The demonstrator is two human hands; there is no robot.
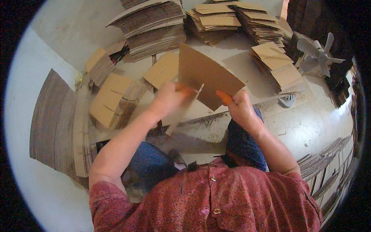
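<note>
Red patterned shirt (232, 197) filled the bottom of the frame, buttons down the front, with blue jeans (248, 143) just above it. Smack in the middle was a brown cardboard sheet (210, 73), tilted and held up. The right hand (241, 109) was gripping its lower right corner, with an orange cover (223, 96) on one digit against the face. The left hand (168, 96) was curled by the sheet's lower left edge, but too blurry, so I couldn't tell if it was actually grasping it. A thin pale strip (199, 91) showed between the hands. Cardboard piles all over: tall stack (156, 33) up top, smaller stack (272, 65) upper right, big stack (52, 123) far left. Grey fan blades (322, 58) were upper right too.
</note>
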